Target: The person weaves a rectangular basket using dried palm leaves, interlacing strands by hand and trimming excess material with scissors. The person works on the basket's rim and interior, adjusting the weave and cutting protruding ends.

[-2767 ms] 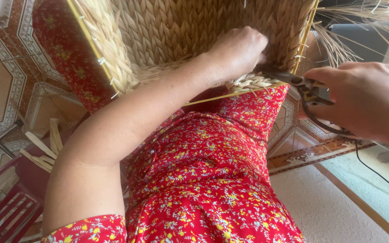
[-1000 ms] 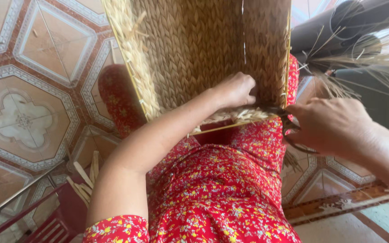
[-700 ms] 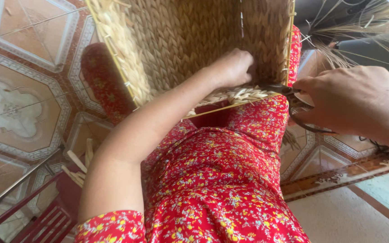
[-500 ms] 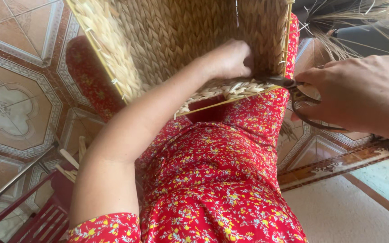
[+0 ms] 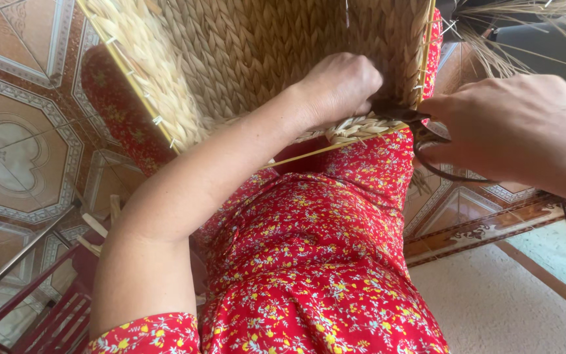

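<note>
No packages, labels, signs or screens in view.
</note>
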